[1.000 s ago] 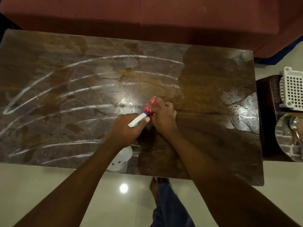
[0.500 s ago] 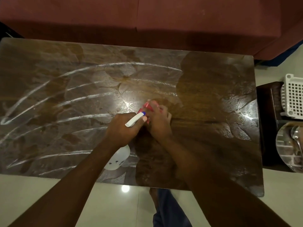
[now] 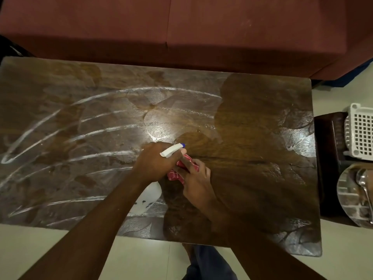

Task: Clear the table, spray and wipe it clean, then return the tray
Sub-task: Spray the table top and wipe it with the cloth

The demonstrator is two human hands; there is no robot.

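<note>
A person's left hand [image 3: 156, 165] grips a white spray bottle [image 3: 150, 196] near the middle of a wet, streaked wooden table [image 3: 252, 122], fingers closed around its neck. Just right of the bottle, the right hand [image 3: 196, 178] presses a red cloth [image 3: 181, 168] flat on the tabletop. Beyond the table's right edge sit a white basket [image 3: 361, 134] and a glass plate [image 3: 351, 197] holding a spoon [image 3: 364, 184].

No legible text anywhere
</note>
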